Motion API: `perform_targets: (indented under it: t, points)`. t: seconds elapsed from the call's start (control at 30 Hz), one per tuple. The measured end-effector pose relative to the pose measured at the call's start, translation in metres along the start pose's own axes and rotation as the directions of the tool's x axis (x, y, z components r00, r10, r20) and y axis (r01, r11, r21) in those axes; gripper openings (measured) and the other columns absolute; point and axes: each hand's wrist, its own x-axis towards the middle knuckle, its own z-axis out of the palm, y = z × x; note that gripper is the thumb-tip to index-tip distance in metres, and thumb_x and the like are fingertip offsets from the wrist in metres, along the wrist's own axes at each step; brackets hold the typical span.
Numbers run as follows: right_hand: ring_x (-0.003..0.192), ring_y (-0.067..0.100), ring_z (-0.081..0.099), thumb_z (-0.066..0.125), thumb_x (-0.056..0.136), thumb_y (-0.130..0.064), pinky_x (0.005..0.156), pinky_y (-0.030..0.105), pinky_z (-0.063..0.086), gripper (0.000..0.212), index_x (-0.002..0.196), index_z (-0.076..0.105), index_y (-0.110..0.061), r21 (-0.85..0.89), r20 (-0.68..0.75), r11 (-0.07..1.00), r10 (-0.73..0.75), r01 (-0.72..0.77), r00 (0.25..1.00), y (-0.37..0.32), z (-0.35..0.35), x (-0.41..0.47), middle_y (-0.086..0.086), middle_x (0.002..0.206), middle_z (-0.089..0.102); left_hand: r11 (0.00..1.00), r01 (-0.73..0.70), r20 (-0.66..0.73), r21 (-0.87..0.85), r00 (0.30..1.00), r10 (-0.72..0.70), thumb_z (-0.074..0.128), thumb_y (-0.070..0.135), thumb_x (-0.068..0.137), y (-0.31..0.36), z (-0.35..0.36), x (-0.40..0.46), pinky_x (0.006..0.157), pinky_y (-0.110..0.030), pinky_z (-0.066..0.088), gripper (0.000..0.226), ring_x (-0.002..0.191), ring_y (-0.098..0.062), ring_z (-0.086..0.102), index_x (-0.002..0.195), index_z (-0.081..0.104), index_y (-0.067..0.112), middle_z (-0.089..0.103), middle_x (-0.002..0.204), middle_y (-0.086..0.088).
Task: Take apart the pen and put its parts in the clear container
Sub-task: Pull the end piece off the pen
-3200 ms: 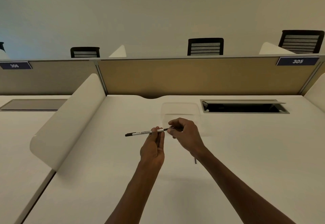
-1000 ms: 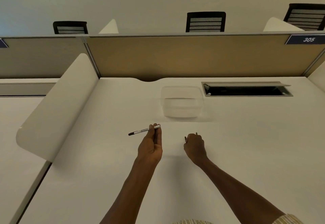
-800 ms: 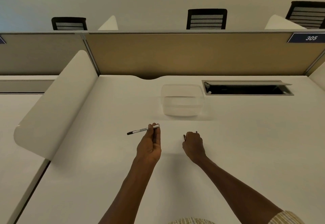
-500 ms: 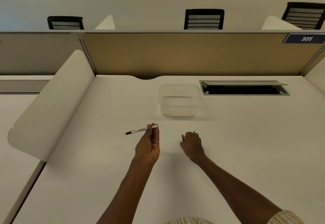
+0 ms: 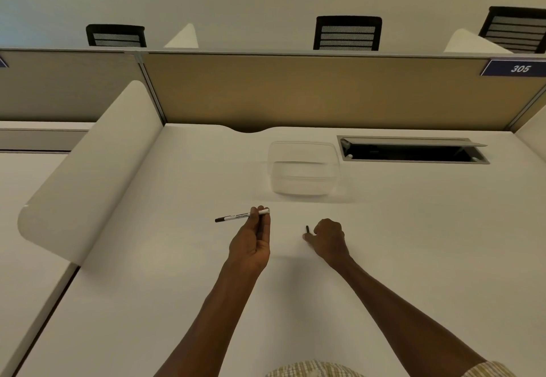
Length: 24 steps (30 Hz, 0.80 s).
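Note:
My left hand (image 5: 251, 240) pinches the white pen barrel (image 5: 242, 215) near its right end and holds it level above the desk, dark tip pointing left. My right hand (image 5: 328, 239) sits low on the white desk (image 5: 413, 243) to the right, fingers curled round a small dark pen part (image 5: 307, 229) whose end sticks out past the thumb. The rest of that part is hidden in the fist. The clear container (image 5: 302, 169) stands open on the desk beyond both hands, and I see nothing in it.
A recessed cable tray (image 5: 413, 152) with its lid raised lies right of the container. A tan partition (image 5: 310, 90) closes the desk's far side, and a white curved divider (image 5: 85, 166) runs along the left. Chair backs show behind the partition.
Since the earliest frame my right hand has left the pen's right end and dropped to the desk, holding a dark part; the barrel's right end now shows white. Over the last second, both hands barely move.

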Motion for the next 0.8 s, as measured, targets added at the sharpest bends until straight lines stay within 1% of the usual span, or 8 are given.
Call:
perform_targets:
  t: [0.07, 0.17, 0.27, 0.33, 0.47, 0.57, 0.63, 0.8]
  points:
    - [0.078, 0.028, 0.065, 0.064, 0.085, -0.028, 0.07, 0.034, 0.052, 0.031, 0.073, 0.066, 0.0, -0.022, -0.03, 0.999, -0.024, 0.023, 0.999, 0.0, -0.002, 0.001, 0.011, 0.073, 0.069, 1.0, 0.005, -0.001, 0.013, 1.0, -0.005, 0.069, 0.004, 0.085, -0.001, 0.001, -0.002, 0.072, -0.033, 0.061, 0.023, 0.089, -0.023, 0.071, 0.104, 0.064, -0.009, 0.075, 0.085, -0.015]
    - [0.05, 0.017, 0.06, 0.06, 0.084, -0.021, 0.05, 0.024, 0.043, 0.041, 0.045, 0.052, -0.011, 0.06, -0.072, 0.998, -0.014, 0.018, 0.997, -0.005, -0.008, 0.005, 0.0, 0.046, 0.058, 0.999, 0.02, -0.008, 0.04, 1.0, -0.02, 0.07, 0.004, 0.085, -0.002, 0.004, -0.004, 0.073, -0.034, 0.061, 0.023, 0.089, -0.024, 0.072, 0.104, 0.065, -0.008, 0.074, 0.089, -0.016]
    - [0.049, 0.021, 0.065, 0.063, 0.087, -0.018, 0.056, 0.031, 0.056, 0.033, 0.06, 0.063, 0.0, 0.331, 0.045, 0.943, 0.018, -0.032, 0.999, -0.012, -0.013, 0.01, 0.013, 0.06, 0.069, 0.995, 0.065, -0.004, 0.077, 0.998, -0.065, 0.071, 0.004, 0.084, -0.005, 0.005, -0.007, 0.071, -0.034, 0.061, 0.024, 0.087, -0.024, 0.073, 0.104, 0.066, -0.007, 0.074, 0.095, -0.018]
    - [0.053, 0.024, 0.068, 0.066, 0.088, -0.018, 0.06, 0.035, 0.055, 0.026, 0.071, 0.067, 0.003, 0.495, 0.169, 0.864, 0.011, -0.094, 0.986, -0.017, -0.015, 0.01, 0.018, 0.071, 0.073, 0.988, 0.103, 0.003, 0.114, 0.995, -0.104, 0.072, 0.004, 0.083, -0.006, 0.004, -0.009, 0.069, -0.033, 0.062, 0.025, 0.083, -0.022, 0.075, 0.104, 0.065, -0.007, 0.075, 0.095, -0.02]
    - [0.071, 0.022, 0.074, 0.072, 0.086, -0.03, 0.06, 0.023, 0.053, 0.03, 0.089, 0.073, 0.001, 0.612, 0.366, 0.773, -0.091, -0.165, 0.926, -0.028, -0.014, 0.005, 0.015, 0.084, 0.076, 0.963, 0.166, 0.015, 0.212, 0.985, -0.173, 0.077, 0.005, 0.077, -0.007, 0.004, -0.011, 0.074, -0.033, 0.061, 0.032, 0.087, -0.022, 0.074, 0.104, 0.064, -0.006, 0.075, 0.097, -0.019]
    - [0.082, 0.028, 0.072, 0.075, 0.083, -0.028, 0.077, 0.032, 0.059, 0.036, 0.091, 0.073, 0.007, 0.732, 0.455, 0.63, -0.172, -0.257, 0.873, -0.033, -0.01, 0.005, 0.02, 0.09, 0.074, 0.932, 0.212, 0.021, 0.295, 0.973, -0.228, 0.081, 0.006, 0.072, -0.007, 0.003, -0.01, 0.068, -0.029, 0.062, 0.034, 0.081, -0.02, 0.075, 0.1, 0.066, -0.006, 0.075, 0.097, -0.017]
    - [0.085, 0.026, 0.071, 0.071, 0.086, -0.018, 0.085, 0.035, 0.058, 0.022, 0.086, 0.075, 0.003, 0.783, 0.474, 0.538, -0.189, -0.313, 0.86, -0.035, -0.007, 0.005, 0.017, 0.089, 0.074, 0.921, 0.23, 0.028, 0.315, 0.968, -0.251, 0.081, 0.007, 0.073, -0.006, 0.003, -0.01, 0.064, -0.027, 0.062, 0.034, 0.081, -0.019, 0.075, 0.101, 0.067, -0.006, 0.075, 0.101, -0.016]
    - [0.073, 0.017, 0.071, 0.071, 0.085, -0.008, 0.065, 0.023, 0.056, 0.014, 0.087, 0.072, 0.005, 0.845, 0.473, 0.358, -0.156, -0.396, 0.867, -0.037, -0.01, 0.007, 0.014, 0.08, 0.074, 0.893, 0.257, 0.044, 0.37, 0.955, -0.293, 0.079, 0.007, 0.076, -0.003, 0.004, -0.012, 0.066, -0.028, 0.062, 0.025, 0.083, -0.02, 0.075, 0.096, 0.072, -0.006, 0.073, 0.108, -0.016]
